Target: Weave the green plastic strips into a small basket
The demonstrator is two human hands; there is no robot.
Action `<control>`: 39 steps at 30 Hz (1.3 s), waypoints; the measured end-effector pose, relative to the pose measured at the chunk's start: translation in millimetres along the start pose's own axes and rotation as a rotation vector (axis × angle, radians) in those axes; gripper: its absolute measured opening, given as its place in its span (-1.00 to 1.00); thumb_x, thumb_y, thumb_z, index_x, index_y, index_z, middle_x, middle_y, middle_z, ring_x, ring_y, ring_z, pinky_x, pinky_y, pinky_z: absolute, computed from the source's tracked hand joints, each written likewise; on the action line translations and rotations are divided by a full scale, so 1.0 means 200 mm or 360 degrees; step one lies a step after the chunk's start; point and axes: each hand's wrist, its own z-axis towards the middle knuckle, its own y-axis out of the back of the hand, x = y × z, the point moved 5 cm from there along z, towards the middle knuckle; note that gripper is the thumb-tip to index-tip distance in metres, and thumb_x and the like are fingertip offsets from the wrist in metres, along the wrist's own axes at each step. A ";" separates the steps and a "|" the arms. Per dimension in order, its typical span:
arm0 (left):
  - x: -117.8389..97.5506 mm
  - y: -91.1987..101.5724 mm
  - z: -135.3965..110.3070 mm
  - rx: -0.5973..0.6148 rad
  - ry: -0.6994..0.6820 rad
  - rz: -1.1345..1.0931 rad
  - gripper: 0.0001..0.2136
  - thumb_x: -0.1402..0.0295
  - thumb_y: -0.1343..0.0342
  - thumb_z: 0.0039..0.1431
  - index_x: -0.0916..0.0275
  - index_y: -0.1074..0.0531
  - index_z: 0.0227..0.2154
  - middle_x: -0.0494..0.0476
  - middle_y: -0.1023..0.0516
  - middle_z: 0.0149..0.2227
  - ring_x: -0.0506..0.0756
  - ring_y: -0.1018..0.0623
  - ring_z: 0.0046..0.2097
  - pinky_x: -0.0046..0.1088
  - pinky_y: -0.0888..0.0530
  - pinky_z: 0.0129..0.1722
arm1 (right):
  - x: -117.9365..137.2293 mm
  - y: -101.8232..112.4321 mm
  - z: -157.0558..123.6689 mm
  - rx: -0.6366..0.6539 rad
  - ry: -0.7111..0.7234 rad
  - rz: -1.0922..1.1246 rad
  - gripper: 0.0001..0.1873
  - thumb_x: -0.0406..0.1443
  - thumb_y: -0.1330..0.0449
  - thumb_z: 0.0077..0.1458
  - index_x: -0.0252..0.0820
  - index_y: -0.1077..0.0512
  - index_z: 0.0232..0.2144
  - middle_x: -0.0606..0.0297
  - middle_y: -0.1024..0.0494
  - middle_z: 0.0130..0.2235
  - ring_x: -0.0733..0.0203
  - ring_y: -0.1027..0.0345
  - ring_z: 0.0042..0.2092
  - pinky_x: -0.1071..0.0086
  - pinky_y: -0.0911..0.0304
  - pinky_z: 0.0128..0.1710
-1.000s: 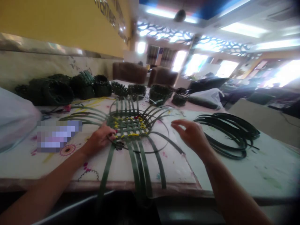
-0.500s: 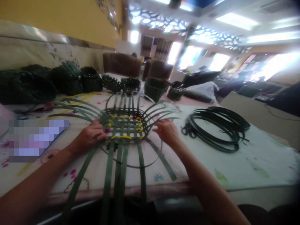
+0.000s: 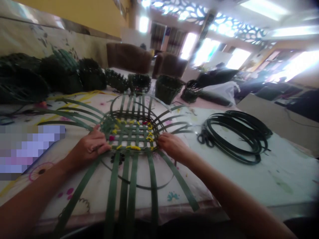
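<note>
Woven basket base point(image 3: 137, 131), laced with yellow ties point(image 3: 134, 147), lies on the floral tablecloth point(image 3: 142, 172), with long green strips point(image 3: 133, 186) splayed out around it. At the base's left rim the left hand point(image 3: 93, 142) grasps the edge with bent fingers, while the right hand point(image 3: 171, 144) touches the base's near right corner, its fingertips too hidden to tell whether they grip. Scissors point(image 3: 204, 135) and a dark coil point(image 3: 264, 129) lie right of the base, and green baskets point(image 3: 168, 89) stand beyond it.
</note>
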 end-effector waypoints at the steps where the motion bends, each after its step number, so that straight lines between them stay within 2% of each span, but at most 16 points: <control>1: 0.00 0.00 0.00 0.0006 -0.0012 0.0015 -0.73 0.34 -0.05 0.32 0.23 -0.40 -0.53 -0.05 -0.41 -0.47 -0.03 -0.43 -0.36 -0.15 0.02 0.42 | 0.00 0.00 0.01 0.0047 0.0002 0.0004 -0.83 -0.43 -0.15 0.26 -0.28 -0.53 -0.35 0.20 -0.54 -0.29 0.19 -0.38 -0.23 0.30 -0.28 -0.02; 5: 0.01 -0.01 -0.02 0.0036 -0.0061 0.0059 -0.77 0.41 -0.05 0.31 0.22 -0.40 -0.50 -0.05 -0.41 -0.44 -0.03 -0.44 -0.32 -0.14 0.04 0.42 | 0.00 0.01 0.02 0.0135 0.0066 0.0040 -0.82 -0.42 -0.16 0.28 -0.27 -0.54 -0.36 0.21 -0.54 -0.28 0.22 -0.37 -0.24 0.34 -0.26 -0.11; 9: 0.02 -0.03 -0.03 0.0010 -0.0081 0.0058 -0.80 0.44 -0.06 0.29 0.21 -0.40 -0.48 -0.03 -0.41 -0.42 -0.03 -0.45 -0.31 -0.12 0.06 0.43 | -0.01 -0.01 0.02 0.0092 0.0169 0.0072 -0.76 -0.40 -0.10 0.32 -0.25 -0.53 -0.36 0.24 -0.53 -0.30 0.22 -0.35 -0.24 0.35 -0.24 -0.16; 14: 0.03 -0.06 -0.03 -0.0019 -0.0096 0.0041 -0.84 0.46 -0.07 0.28 0.20 -0.40 -0.44 -0.02 -0.43 -0.40 -0.02 -0.46 -0.29 -0.10 0.04 0.42 | 0.00 -0.04 0.03 0.0061 0.0271 -0.0008 -0.66 -0.38 -0.02 0.37 -0.25 -0.52 -0.39 0.23 -0.52 -0.32 0.19 -0.33 -0.24 0.30 -0.24 -0.15; 18: 0.02 -0.07 -0.03 -0.0004 -0.0110 0.0044 -0.83 0.43 -0.06 0.30 0.21 -0.41 -0.44 -0.01 -0.44 -0.41 0.00 -0.45 -0.30 -0.05 0.04 0.41 | 0.02 -0.06 0.03 0.0075 0.0285 -0.0053 -0.67 -0.38 0.00 0.37 -0.26 -0.51 -0.36 0.21 -0.51 -0.30 0.18 -0.32 -0.22 0.27 -0.25 -0.13; 22: 0.01 -0.07 -0.04 -0.0004 -0.0074 0.0068 -0.80 0.40 -0.03 0.34 0.21 -0.43 -0.43 0.02 -0.48 -0.37 0.02 -0.46 -0.26 -0.11 -0.03 0.39 | 0.01 -0.07 0.02 -0.0011 0.0327 -0.0064 -0.66 -0.38 0.02 0.39 -0.26 -0.50 -0.35 0.21 -0.51 -0.29 0.18 -0.32 -0.20 0.28 -0.26 -0.11; 27: 0.01 -0.09 -0.05 0.0045 -0.0045 0.0080 -0.79 0.42 -0.02 0.34 0.21 -0.41 -0.44 0.01 -0.48 -0.39 0.01 -0.45 -0.28 -0.28 -0.25 0.22 | -0.01 -0.06 0.02 -0.0011 0.0411 -0.0053 -0.63 -0.39 0.05 0.40 -0.25 -0.49 -0.37 0.23 -0.50 -0.31 0.21 -0.31 -0.25 0.32 -0.26 -0.20; 34: 0.01 -0.12 -0.05 0.0070 -0.0005 -0.0052 -0.80 0.46 0.02 0.33 0.19 -0.38 -0.43 0.00 -0.43 -0.42 0.03 -0.42 -0.29 -0.38 -0.34 -0.01 | 0.01 -0.05 0.05 0.0267 0.0457 -0.0117 -0.67 -0.43 0.01 0.35 -0.28 -0.49 -0.39 0.16 -0.49 -0.27 0.18 -0.31 -0.23 0.30 -0.24 -0.28; 36: 0.01 -0.13 -0.05 0.0073 -0.0014 -0.0048 -0.80 0.47 0.02 0.33 0.18 -0.38 -0.43 -0.02 -0.43 -0.42 0.02 -0.42 -0.30 -0.35 -0.31 0.07 | 0.01 -0.06 0.06 0.0291 0.0474 -0.0132 -0.68 -0.42 -0.01 0.34 -0.27 -0.48 -0.40 0.17 -0.49 -0.27 0.17 -0.31 -0.25 0.30 -0.22 -0.32; 39: 0.01 -0.12 -0.05 0.0042 -0.0028 -0.0020 -0.79 0.47 0.03 0.33 0.19 -0.37 -0.44 -0.04 -0.41 -0.43 0.02 -0.42 -0.30 -0.24 -0.19 0.21 | 0.00 -0.07 0.06 0.0211 0.0453 -0.0094 -0.66 -0.40 0.03 0.37 -0.25 -0.47 -0.38 0.20 -0.49 -0.26 0.18 -0.32 -0.25 0.31 -0.23 -0.33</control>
